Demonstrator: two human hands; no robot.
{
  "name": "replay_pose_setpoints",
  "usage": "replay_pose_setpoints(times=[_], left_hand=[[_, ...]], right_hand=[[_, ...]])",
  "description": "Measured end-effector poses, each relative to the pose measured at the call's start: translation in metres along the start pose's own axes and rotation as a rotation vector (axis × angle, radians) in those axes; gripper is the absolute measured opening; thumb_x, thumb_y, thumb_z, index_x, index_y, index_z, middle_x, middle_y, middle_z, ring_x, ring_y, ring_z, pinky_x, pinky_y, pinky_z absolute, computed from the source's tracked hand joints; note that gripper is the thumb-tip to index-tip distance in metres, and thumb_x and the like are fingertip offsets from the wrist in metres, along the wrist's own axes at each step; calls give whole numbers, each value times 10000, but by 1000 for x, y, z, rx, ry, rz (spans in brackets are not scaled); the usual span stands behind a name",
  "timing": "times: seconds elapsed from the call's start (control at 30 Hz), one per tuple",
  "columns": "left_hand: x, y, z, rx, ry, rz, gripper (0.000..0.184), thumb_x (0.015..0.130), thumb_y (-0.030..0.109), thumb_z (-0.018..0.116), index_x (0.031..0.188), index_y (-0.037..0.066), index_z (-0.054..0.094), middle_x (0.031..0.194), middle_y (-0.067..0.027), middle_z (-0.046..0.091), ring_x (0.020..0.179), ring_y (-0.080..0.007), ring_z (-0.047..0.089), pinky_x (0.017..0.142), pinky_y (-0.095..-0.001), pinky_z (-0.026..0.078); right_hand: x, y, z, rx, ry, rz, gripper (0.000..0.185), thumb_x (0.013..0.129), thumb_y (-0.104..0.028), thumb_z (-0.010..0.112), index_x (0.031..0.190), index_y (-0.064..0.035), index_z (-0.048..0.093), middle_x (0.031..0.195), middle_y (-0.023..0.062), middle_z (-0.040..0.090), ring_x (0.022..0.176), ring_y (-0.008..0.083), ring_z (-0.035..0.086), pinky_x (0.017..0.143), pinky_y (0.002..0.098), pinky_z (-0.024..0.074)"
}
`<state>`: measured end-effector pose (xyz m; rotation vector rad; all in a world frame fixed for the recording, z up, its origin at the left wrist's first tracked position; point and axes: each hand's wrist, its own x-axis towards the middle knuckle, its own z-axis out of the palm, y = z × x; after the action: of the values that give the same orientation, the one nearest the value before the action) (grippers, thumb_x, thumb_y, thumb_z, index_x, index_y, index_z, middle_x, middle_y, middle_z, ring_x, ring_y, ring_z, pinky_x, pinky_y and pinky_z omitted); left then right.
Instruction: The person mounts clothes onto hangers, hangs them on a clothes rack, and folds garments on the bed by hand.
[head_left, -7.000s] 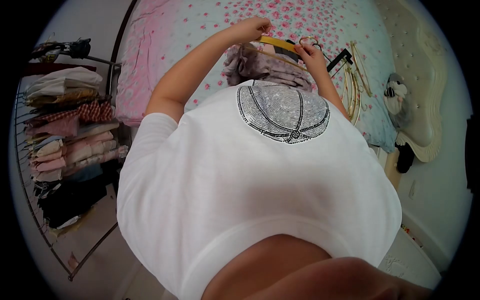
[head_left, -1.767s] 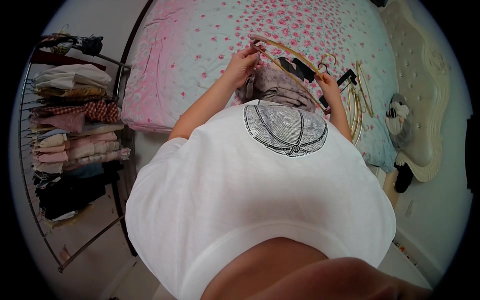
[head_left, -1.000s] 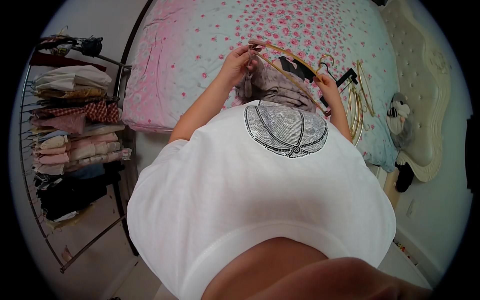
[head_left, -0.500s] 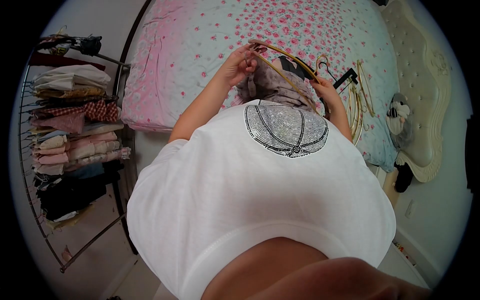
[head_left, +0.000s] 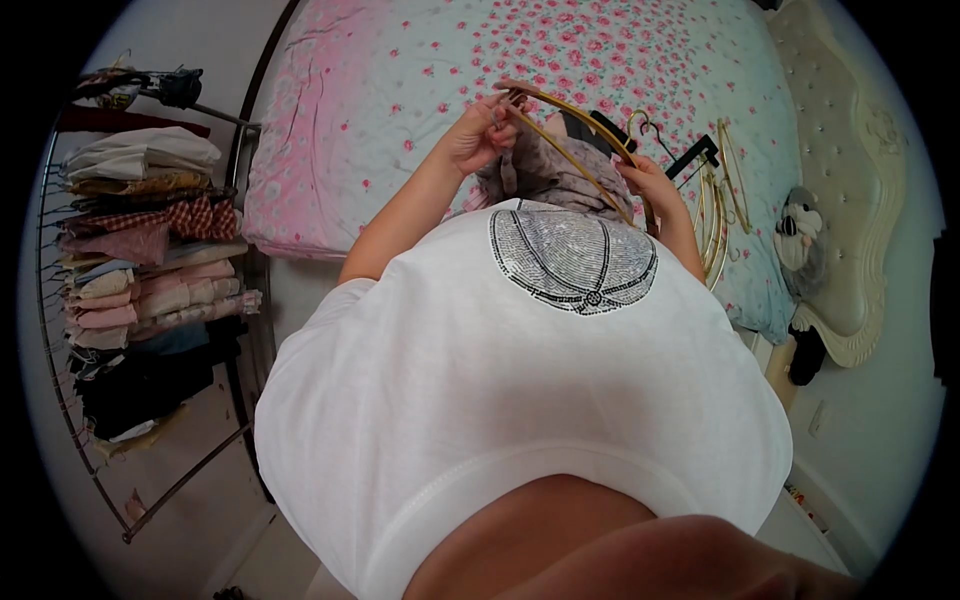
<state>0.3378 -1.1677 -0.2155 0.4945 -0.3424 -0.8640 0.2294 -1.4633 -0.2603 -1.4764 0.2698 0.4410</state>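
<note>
A gold-coloured hanger is held up in front of my chest, its two bars slanting down to the right. My left hand has its fingers closed around the hanger's left end, near what looks like a clip. On the other side, my right hand grips the right part of the hanger. A greyish, mottled garment is bunched behind and below the bars; my shirt hides its lower part. Whether the garment is fastened to the hanger I cannot tell.
The flowered bed lies ahead. On it, to the right, are several gold hangers and a black hanger. A clothes rack full of garments stands left. A plush toy sits by the padded headboard.
The hands and the hanger have hardly moved. The garment behind the bars has shifted slightly, and the dark piece beside it shows less.
</note>
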Motion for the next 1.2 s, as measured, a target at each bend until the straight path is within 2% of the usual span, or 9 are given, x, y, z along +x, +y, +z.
replay_pose_setpoints(times=[0.17,0.23,0.33,0.37,0.47,0.57,0.7,0.9,1.2], left_hand=[[-4,1,-2,-198,-13,-136,426,799,261,602,1127,27,463,1019,-68,549,585,-63,398,479,-175,324],[0,-1,-4,-133,55,-148,416,809,271,584,1125,29,462,1035,-76,541,600,-72,403,482,-180,334],[3,-2,-4,-72,243,-132,354,818,214,553,1113,34,477,1019,-84,548,594,-79,420,487,-191,357],[4,-1,-4,-57,321,-121,328,821,183,542,1108,36,485,1008,-86,554,588,-80,427,488,-196,367],[5,7,-10,520,285,-304,304,793,38,499,1096,16,476,785,-47,540,599,-82,469,504,-183,379],[6,18,22,813,513,-270,295,762,-6,503,1056,24,507,769,-29,530,558,-72,454,478,-181,366],[4,12,0,550,411,-153,332,747,-10,532,1072,57,510,809,-27,524,522,-48,412,441,-170,330],[0,12,-17,160,116,-176,323,743,-10,556,1056,46,505,868,-54,508,486,-22,360,415,-139,280],[-1,17,-21,113,11,-274,404,749,-4,567,1143,21,481,844,-39,482,475,-4,372,388,-110,286]], right_hand=[[0,0,0,2,-48,-11,88,819,-196,561,800,-119,522,567,-94,345,469,25,275,441,200,210],[1,1,1,-31,-53,-46,75,846,-193,525,825,-123,511,574,-104,310,475,22,243,452,200,178],[2,-2,3,-115,-13,-104,86,842,-189,525,870,-109,541,614,-104,369,511,14,277,472,185,191],[1,-4,4,-163,24,-119,72,833,-164,524,847,-96,544,623,-92,394,538,21,312,499,189,232],[1,-6,3,-264,119,-194,57,812,-110,522,802,-63,551,658,-59,460,621,41,400,583,202,328],[4,3,-6,-286,166,-258,61,803,-97,520,806,-45,551,712,-37,504,696,54,448,662,211,359],[-5,-13,-4,-363,179,-166,57,794,-90,522,812,-43,549,756,-27,527,744,62,470,721,219,367],[-12,-27,3,-337,141,-127,23,779,-68,512,768,-47,512,745,-33,489,748,60,452,739,232,364],[-6,-12,-4,-262,121,-180,69,767,-70,520,718,-60,472,734,-45,479,727,52,434,712,223,354]])
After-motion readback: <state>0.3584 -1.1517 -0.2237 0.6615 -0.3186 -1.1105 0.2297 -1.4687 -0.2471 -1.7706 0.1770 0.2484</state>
